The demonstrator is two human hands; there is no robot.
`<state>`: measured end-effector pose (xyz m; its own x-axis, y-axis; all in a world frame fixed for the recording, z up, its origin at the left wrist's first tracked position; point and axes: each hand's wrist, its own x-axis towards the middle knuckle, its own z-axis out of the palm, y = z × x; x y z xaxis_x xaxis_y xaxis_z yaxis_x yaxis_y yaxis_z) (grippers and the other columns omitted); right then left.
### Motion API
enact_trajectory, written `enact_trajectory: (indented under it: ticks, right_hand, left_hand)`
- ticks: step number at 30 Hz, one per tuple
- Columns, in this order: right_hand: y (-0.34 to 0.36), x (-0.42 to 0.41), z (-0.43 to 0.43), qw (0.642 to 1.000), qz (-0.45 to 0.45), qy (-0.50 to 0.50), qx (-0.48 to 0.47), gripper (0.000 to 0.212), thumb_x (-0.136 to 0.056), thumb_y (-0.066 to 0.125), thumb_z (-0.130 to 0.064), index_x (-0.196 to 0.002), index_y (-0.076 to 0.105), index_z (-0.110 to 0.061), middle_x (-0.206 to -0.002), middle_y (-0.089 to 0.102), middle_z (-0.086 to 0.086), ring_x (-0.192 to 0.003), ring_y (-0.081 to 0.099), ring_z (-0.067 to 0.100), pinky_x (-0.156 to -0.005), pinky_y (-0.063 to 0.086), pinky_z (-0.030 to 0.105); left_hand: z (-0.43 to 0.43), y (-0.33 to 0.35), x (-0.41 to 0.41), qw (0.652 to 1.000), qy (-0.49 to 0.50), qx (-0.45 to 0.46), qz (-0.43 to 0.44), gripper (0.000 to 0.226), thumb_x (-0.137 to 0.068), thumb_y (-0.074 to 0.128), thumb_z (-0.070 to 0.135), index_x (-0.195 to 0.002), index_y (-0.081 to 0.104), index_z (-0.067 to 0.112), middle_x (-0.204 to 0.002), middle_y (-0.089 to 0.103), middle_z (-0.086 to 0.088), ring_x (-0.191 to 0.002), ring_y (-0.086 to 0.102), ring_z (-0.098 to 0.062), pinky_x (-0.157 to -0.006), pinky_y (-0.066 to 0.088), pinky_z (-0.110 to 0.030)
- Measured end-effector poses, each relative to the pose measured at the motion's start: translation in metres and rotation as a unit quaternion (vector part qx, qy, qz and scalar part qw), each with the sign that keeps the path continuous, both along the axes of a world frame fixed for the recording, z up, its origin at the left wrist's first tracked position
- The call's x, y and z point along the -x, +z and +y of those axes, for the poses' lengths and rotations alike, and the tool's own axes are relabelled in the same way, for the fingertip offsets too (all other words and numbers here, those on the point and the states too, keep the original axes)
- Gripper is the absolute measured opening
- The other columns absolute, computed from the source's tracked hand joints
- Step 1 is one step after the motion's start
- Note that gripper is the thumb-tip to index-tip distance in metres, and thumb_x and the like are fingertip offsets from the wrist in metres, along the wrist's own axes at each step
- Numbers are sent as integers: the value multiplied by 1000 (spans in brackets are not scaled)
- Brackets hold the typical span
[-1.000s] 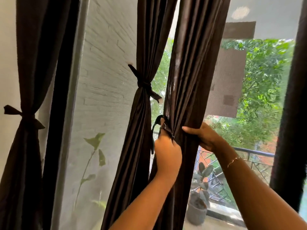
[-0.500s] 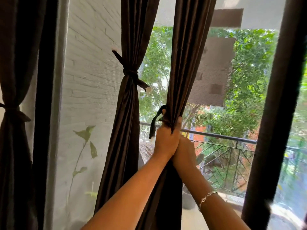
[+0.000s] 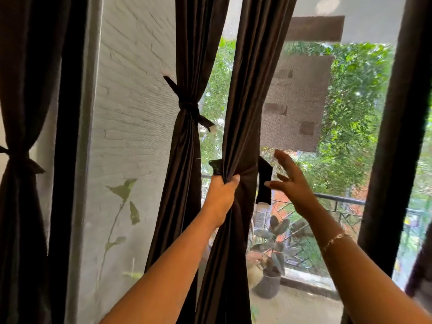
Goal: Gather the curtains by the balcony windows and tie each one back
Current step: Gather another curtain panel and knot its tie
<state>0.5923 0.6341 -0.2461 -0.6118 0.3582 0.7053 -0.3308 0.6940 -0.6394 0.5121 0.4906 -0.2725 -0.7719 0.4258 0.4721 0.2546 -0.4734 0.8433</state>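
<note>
Balcony window with patched mesh screen (image 3: 297,101). Outside: white brick wall (image 3: 135,90) at 10 o'clock, trees (image 3: 350,101) at 2, railing (image 3: 339,199) at 4, potted plant (image 3: 268,284) on balcony floor (image 3: 292,307) at 5. Dark upright at 3 o'clock: frame or curtain, can't tell.

Curtains: 3.
- left curtain (image 3: 21,66) at 9 o'clock, knotted by left tie (image 3: 21,160)
- middle curtain (image 3: 187,183) at 11, knotted by middle tie (image 3: 189,107)
- right curtain (image 3: 252,90) dead centre, bunched, not knotted

Ties: 3. Loose tie (image 3: 264,183) wraps the right curtain, one end out each side, right end hanging.

Hands: 2. Left hand (image 3: 222,195) grips the right curtain's bunch. Right hand (image 3: 292,183) is wide, fingers spread, holding nothing, just beside the hanging end; contact unclear. One bracelet (image 3: 334,240) on the right wrist.
</note>
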Motion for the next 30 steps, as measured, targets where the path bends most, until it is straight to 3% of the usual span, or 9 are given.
enact_trajectory:
  ticks: [2,6,10,13,16,19,22,25,30]
  right_hand:
    - [10,12,2,996,-73,59,-8,72,-74,62,17,-135,40,-15,-133,51,6,-120,49,13,-99,42,33]
    - [22,9,5,987,-121,-2,-108,19,-92,45,2,-95,64,-2,-65,66,-4,-55,58,-5,-58,44,14]
    - [24,-19,1,990,-130,-11,-55,38,-94,49,-12,-59,64,-12,-36,51,-4,-32,49,4,-43,41,14]
    - [19,-38,-23,961,-165,125,185,33,-90,53,-22,-61,60,-10,-38,44,-2,-34,46,13,-42,46,24]
    - [13,-47,-53,904,-198,231,299,21,-78,56,-27,-64,62,-12,-51,59,-1,-45,58,15,-45,51,25]
    - [9,-47,-69,885,-189,276,325,24,-73,53,-31,-72,73,-17,-73,73,2,-67,71,19,-53,56,27]
    - [14,-45,-75,868,-181,304,348,32,-80,49,-34,-93,67,-11,-87,73,10,-76,72,19,-58,57,26]
    - [19,-46,-77,858,-187,314,361,34,-92,40,-36,-95,65,-13,-88,72,12,-75,71,18,-59,57,26]
    - [24,-45,-78,860,-184,288,379,32,-94,40,-38,-97,63,-16,-81,68,9,-72,67,18,-60,58,29]
  left_hand:
    - [-1,1,-5,999,-35,-31,-26,15,-92,52,5,-85,54,19,-85,61,5,-92,58,-17,-87,48,-31]
    - [-4,1,-4,999,-13,-47,-22,16,-91,53,2,-86,56,17,-94,62,-2,-96,59,-19,-95,47,-34]
    - [0,-2,9,996,64,-55,21,15,-91,53,4,-79,60,11,-71,58,5,-76,56,-13,-76,47,-25]
    - [7,-5,9,992,107,-58,43,23,-92,52,5,-70,54,13,-61,46,4,-56,41,-4,-51,37,-12]
    - [15,-10,3,982,160,-50,88,24,-91,52,4,-71,52,17,-65,50,0,-56,47,-8,-53,39,-14]
    - [14,-18,-8,968,149,-76,187,25,-83,56,-6,-108,57,-6,-89,66,-4,-87,65,-24,-72,49,-20]
    - [12,-26,-11,932,197,-51,300,38,-85,47,7,-119,51,-11,-92,64,3,-90,66,-19,-73,43,-5]
    - [6,-29,-9,915,216,-23,339,38,-85,48,-4,-124,47,-4,-84,55,18,-78,62,1,-64,38,2]
    - [-6,-34,-12,905,177,-5,388,63,-83,56,-3,-130,35,33,-85,55,15,-68,55,0,-61,38,1]
